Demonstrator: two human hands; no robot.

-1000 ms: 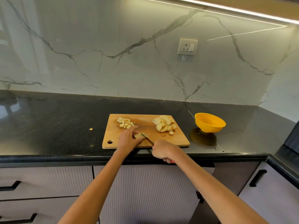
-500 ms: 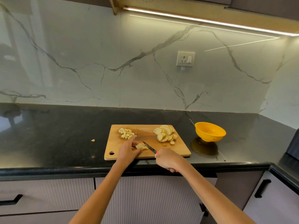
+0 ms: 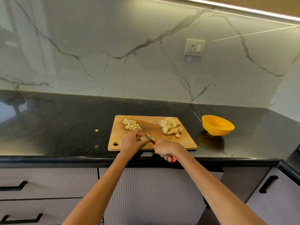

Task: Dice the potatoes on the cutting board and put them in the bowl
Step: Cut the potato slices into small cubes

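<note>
Black stone counter (image 3: 65, 127) w/ wooden board (image 3: 123, 140) – marble-look backsplash (image 3: 113, 46)

Cutting board (image 3: 123, 140) on counter (image 3: 65, 127) near its front edge. Diced potato (image 3: 131, 124) at board's back left; slices (image 3: 171, 127) at back right. Bowl (image 3: 217, 125) on counter, right of board. Stray piece (image 3: 96, 130) on counter, left of board.

Yellow bowl (image 3: 217, 125), tan wooden cutting board (image 3: 151, 132), speckled black counter (image 3: 65, 124).
</note>
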